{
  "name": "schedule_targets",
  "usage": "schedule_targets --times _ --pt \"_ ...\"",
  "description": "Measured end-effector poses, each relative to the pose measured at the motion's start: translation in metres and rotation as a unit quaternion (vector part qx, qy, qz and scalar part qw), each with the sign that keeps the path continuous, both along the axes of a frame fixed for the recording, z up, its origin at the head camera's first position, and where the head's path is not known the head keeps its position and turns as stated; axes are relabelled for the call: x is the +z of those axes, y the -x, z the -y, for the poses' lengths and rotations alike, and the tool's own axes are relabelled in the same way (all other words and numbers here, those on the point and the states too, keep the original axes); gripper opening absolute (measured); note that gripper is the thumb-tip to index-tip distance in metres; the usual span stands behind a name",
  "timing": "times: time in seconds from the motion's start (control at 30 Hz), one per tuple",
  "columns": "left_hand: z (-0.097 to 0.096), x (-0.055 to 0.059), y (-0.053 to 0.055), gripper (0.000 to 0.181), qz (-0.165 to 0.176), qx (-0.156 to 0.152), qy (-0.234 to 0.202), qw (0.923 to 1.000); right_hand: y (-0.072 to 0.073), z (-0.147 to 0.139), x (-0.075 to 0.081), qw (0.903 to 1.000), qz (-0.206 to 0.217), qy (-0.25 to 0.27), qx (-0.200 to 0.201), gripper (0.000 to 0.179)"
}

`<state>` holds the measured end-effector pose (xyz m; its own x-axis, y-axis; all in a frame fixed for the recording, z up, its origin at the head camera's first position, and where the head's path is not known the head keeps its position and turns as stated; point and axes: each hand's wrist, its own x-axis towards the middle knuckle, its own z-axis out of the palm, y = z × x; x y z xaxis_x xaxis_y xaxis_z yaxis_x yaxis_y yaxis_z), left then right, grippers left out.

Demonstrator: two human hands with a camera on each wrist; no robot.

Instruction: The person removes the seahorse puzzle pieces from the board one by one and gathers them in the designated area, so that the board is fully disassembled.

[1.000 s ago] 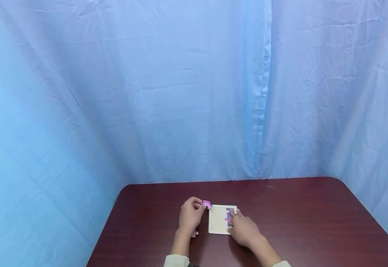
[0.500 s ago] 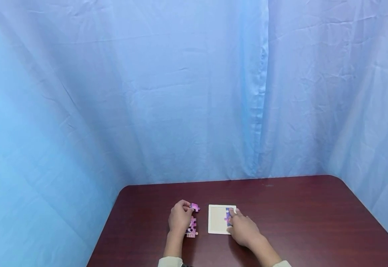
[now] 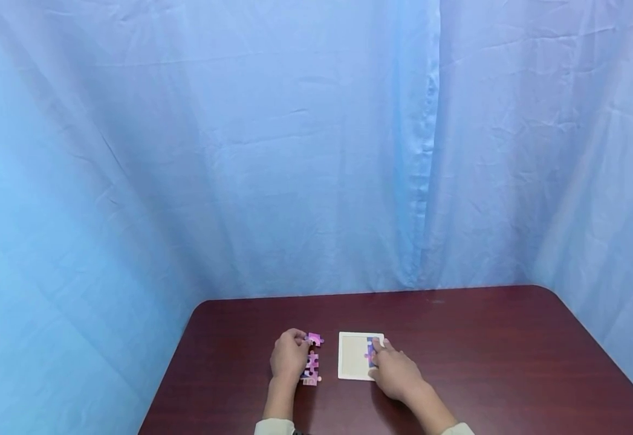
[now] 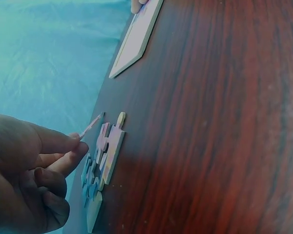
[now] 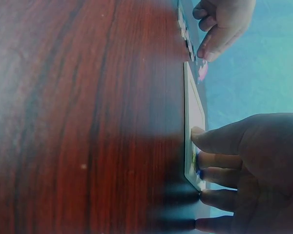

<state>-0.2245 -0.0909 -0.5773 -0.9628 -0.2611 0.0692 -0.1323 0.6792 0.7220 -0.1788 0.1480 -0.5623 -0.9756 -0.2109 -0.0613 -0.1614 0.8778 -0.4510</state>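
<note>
A pink-purple jigsaw puzzle piece [image 3: 315, 339] is pinched between the thumb and forefinger of my left hand [image 3: 289, 357]. In the left wrist view that piece appears edge-on, raised above the table. Several joined or closely laid puzzle pieces [image 3: 311, 377] lie just below it, partly hidden by the hand. Farther right is a square pale puzzle tray [image 3: 353, 364] with blue-purple pieces [image 3: 370, 350] along its right side. My right hand [image 3: 398, 373] rests on that side, its fairly straight fingers touching the pieces and its thumb on the tray [image 5: 191, 112].
The dark red-brown wooden table [image 3: 485, 356] has rounded far corners. Blue curtains [image 3: 294, 151] hang behind it and along both sides. A strip of bare wood separates the loose pieces from the tray.
My left hand has moved left with the pinched puzzle piece, from the tray's far left corner to the loose pieces, uncovering some of them. The right hand has stayed on the tray.
</note>
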Motion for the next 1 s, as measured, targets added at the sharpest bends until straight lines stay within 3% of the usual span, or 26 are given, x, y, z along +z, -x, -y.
schedule_targets --times 0.4,0.6,0.77,1.0 --pt "0.004 0.000 -0.002 0.011 0.003 0.014 0.015 0.9998 0.001 0.000 -0.001 1.0000 -0.002 -0.004 0.002 0.025" --pt "0.000 0.003 -0.006 0.012 -0.004 0.002 0.021 0.9998 0.001 -0.001 -0.001 0.9999 -0.011 -0.002 0.003 0.028" --pt "-0.012 0.006 -0.014 0.013 -0.022 -0.027 0.031 0.9989 0.003 -0.002 -0.001 1.0000 -0.006 0.001 -0.001 0.030" --pt "-0.036 0.013 -0.028 0.013 -0.042 -0.107 0.050 0.9921 0.007 -0.003 -0.005 0.9993 -0.029 -0.018 -0.014 0.029"
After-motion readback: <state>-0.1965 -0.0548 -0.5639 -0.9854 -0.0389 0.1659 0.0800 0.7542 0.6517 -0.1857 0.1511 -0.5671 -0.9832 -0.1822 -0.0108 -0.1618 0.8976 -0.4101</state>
